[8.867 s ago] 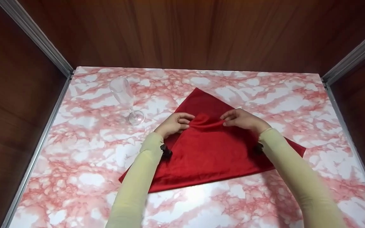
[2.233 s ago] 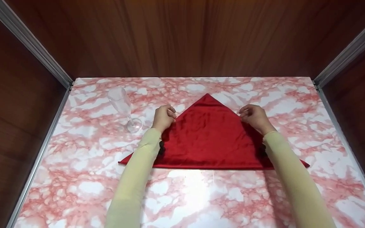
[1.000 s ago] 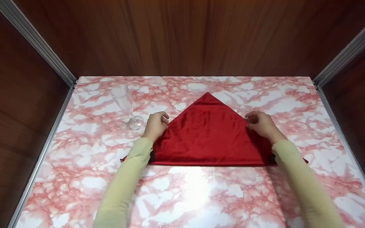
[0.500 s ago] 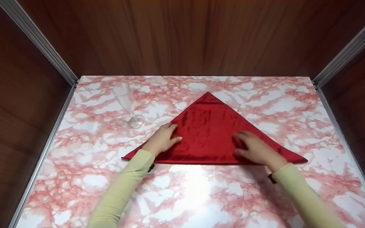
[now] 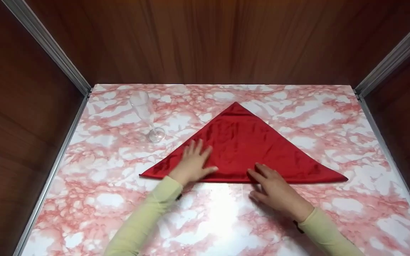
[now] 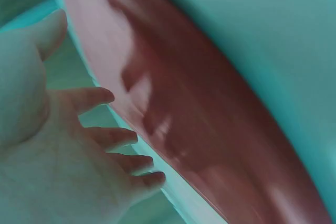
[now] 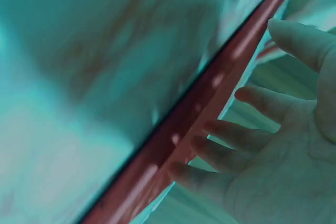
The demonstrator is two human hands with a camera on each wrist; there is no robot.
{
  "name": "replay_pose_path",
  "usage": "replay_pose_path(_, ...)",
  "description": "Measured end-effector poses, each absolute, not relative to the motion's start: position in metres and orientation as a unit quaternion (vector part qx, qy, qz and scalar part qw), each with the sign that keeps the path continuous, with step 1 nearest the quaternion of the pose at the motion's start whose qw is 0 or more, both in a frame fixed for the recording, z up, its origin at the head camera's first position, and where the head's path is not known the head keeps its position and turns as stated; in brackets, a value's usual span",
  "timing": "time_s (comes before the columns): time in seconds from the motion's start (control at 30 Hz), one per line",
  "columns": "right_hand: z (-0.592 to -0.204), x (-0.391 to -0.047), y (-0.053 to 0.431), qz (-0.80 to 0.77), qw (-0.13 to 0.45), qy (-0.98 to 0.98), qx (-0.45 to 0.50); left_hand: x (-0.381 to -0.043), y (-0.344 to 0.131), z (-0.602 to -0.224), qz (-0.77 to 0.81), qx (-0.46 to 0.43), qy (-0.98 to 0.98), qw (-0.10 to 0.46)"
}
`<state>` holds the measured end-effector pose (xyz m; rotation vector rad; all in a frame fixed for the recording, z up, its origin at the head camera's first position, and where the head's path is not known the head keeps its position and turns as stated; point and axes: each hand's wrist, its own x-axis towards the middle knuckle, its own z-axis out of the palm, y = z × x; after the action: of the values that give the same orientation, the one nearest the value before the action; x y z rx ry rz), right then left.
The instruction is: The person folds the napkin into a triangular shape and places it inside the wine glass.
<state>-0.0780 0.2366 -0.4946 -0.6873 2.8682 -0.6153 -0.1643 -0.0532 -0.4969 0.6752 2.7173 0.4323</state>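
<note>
We had our left hand wide over the red cloth and our right hand loosely spread by its near edge, both holding nothing. The cloth lay on the bench.

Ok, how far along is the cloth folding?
Done: the red cloth lies in a triangle. In hand: the left hand, fingers spread, and the right hand are over its near part, neither gripping it. Remaining: perhaps smoothing visible creases; the glass stands apart, untouched.

Hid red cloth partly beneath left hand; cut off both yellow sleeves at head view's near edge.
</note>
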Motion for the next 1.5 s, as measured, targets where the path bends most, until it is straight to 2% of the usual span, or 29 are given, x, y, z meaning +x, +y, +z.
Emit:
replay_pose_path(0.23,-0.500,-0.068,0.226,-0.171,0.073,0.955,-0.232,-0.105,-0.015,-0.495,0.131,0.307,0.926,0.176)
replay_pose_path(0.43,-0.504,-0.061,0.222,-0.161,0.085,0.957,-0.224,-0.079,-0.001,-0.500,0.113,0.314,0.929,0.160)
replay_pose_path(0.77,-0.506,-0.053,0.217,-0.165,0.090,0.957,-0.220,-0.070,0.000,-0.504,0.107,0.302,0.935,0.154)
replay_pose_path(1.5,-0.504,-0.048,0.209,-0.147,0.099,0.961,-0.210,-0.071,-0.001,-0.508,0.086,0.314,0.934,0.145)
